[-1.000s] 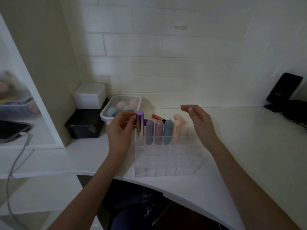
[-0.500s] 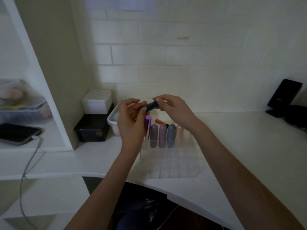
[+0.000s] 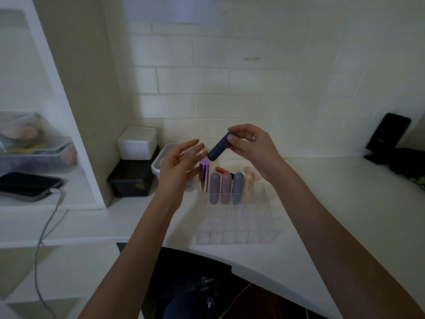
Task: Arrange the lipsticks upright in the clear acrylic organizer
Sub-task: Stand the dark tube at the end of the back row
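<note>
Above the organizer [image 3: 232, 217], right hand [image 3: 253, 146] pinches a tilted navy lipstick [image 3: 218, 148]

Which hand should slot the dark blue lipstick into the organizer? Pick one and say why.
The right hand. It already pinches the dark blue lipstick, tilted above the back row of the clear organizer. The left hand is open and holds nothing, beside the metallic purple lipstick.

The scene is dim and flatly lit, with a greenish-grey cast and no hard shadows. The left hand [image 3: 178, 168] is smeared by motion blur at its fingertips. Straight lines bow toward the edges from the wide lens. The shelf [image 3: 34, 199] far left of the hands looks soft and murky.
</note>
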A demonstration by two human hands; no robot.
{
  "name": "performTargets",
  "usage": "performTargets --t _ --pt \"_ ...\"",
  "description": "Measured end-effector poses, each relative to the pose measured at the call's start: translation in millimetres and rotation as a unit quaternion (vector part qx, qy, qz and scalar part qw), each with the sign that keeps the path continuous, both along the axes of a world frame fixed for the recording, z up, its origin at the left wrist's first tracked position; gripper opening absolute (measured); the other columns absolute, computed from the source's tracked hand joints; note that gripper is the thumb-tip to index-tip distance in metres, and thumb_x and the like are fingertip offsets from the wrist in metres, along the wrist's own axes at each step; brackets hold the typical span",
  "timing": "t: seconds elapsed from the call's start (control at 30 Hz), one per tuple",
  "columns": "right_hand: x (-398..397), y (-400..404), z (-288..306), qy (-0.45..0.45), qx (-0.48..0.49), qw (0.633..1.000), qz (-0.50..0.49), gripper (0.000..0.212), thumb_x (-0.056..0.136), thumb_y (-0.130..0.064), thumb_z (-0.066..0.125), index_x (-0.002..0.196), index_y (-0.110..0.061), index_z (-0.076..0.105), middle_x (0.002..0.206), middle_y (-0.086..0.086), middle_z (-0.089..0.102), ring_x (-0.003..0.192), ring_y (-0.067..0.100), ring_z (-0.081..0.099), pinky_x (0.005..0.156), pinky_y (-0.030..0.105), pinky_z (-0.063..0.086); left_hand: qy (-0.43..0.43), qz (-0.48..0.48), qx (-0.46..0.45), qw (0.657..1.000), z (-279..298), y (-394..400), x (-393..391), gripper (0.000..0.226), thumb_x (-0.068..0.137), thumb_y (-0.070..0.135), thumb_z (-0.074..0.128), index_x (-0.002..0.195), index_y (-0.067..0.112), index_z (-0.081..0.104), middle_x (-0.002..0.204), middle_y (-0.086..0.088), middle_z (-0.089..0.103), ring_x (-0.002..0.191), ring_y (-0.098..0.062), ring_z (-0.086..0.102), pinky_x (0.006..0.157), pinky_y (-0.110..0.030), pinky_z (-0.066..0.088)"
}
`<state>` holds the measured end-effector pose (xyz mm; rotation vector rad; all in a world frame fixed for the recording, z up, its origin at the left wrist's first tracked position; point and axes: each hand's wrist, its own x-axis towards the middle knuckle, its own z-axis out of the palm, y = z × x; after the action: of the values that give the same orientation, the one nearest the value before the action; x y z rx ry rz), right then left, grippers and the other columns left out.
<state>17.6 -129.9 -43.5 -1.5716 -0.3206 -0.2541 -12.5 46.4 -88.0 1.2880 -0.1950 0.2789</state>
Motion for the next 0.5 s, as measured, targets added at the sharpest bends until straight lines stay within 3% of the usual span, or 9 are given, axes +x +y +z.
performTargets --t 0.17,0.27,0.4,0.5 --pt "-22 -29 0 -0.054 0.049 0.996 -0.046 0.015 0.084 -0.002 0.066 0.097 -0.009 0.067 0.084 0.001 0.066 0.081 0.013 0.066 0.082 0.030 0.057 0.059 0.021 0.025 0.998 -23 -6 -6 0.025 0.095 0.027 0.049 0.108 0.016 0.066 0.109 -0.008 0.070 0.105 -0.023 0.064 0.093 -0.041 0.050" --pt "-39 -51 -7 -0.077 0.059 0.992 -0.078 0.016 0.085 0.000 0.064 0.097 -0.010 0.067 0.086 0.001 0.067 0.080 0.009 0.066 0.077 0.025 0.058 0.067 0.034 0.045 0.996 -35 -13 -11 0.024 0.096 0.026 0.046 0.090 0.014 0.067 0.097 -0.006 0.069 0.094 -0.019 0.063 0.086 -0.032 0.050" --pt "-53 -67 -28 -0.060 -0.005 0.992 -0.112 0.019 0.083 0.003 0.065 0.099 -0.009 0.066 0.087 0.001 0.066 0.077 0.010 0.067 0.077 0.027 0.058 0.007 0.039 0.083 0.996 -50 -18 -18 0.028 0.098 0.019 0.039 0.083 0.015 0.062 0.084 -0.001 0.063 0.076 -0.002 0.057 0.073 -0.018 0.045" --pt "-56 -68 -40 -0.072 -0.072 0.986 -0.129 0.021 0.079 -0.001 0.070 0.094 -0.015 0.068 0.091 0.000 0.070 0.078 0.015 0.067 0.079 0.032 0.055 0.002 0.049 0.078 0.996 -58 -19 -17 0.029 0.095 0.010 0.038 0.084 0.018 0.063 0.088 -0.003 0.064 0.082 -0.009 0.055 0.073 -0.019 0.044"
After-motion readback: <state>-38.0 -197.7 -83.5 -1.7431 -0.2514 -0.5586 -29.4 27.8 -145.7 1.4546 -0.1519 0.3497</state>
